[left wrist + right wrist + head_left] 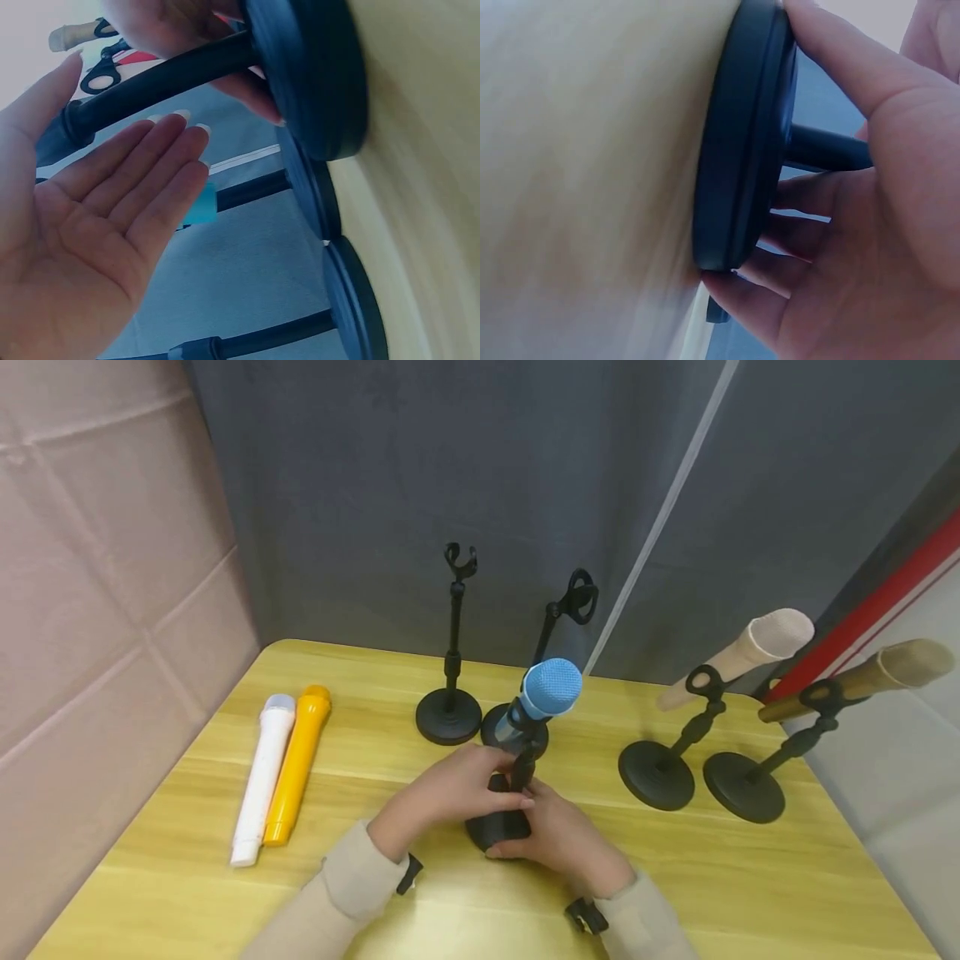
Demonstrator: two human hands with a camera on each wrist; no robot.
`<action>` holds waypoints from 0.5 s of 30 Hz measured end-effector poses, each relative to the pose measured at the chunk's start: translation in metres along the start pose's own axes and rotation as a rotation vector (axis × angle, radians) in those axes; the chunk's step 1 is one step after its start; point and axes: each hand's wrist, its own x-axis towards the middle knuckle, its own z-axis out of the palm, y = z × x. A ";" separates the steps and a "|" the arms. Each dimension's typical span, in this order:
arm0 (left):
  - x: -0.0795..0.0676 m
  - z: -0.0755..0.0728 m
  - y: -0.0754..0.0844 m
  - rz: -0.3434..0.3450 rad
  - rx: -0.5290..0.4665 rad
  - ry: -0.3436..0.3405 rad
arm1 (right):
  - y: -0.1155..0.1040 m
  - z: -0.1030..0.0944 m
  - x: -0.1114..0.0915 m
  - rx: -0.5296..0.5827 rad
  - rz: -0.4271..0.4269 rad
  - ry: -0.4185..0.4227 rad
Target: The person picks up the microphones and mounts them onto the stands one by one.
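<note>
A blue microphone (553,687) sits tilted in the clip of a black microphone stand (487,833) at the near middle of the table. My right hand (568,839) grips the stand's round base, thumb on the near rim and fingers around the far side, as the right wrist view shows. Around the pole lies my left hand (453,787); in the left wrist view its fingers (142,169) are nearly straight, with the pole between them and the thumb. Whether the left hand touches the pole, I cannot tell.
Two stands with bare clips, one stand (448,717) and another stand (581,597), are behind. To the right, stands hold a beige microphone (776,635) and a brown-gold microphone (911,664). A white microphone (262,777) and a yellow microphone (297,768) lie at left.
</note>
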 end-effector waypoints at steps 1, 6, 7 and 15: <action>-0.001 0.001 -0.001 0.000 0.004 -0.004 | 0.000 0.001 0.000 -0.006 -0.005 0.004; -0.006 0.006 -0.009 -0.016 0.047 -0.040 | 0.001 0.004 0.000 -0.008 -0.018 0.022; -0.008 0.007 -0.010 -0.022 0.068 -0.051 | 0.001 0.004 0.000 -0.010 -0.020 0.031; -0.018 0.017 -0.005 -0.081 0.287 -0.101 | 0.001 0.005 -0.003 -0.068 -0.040 0.077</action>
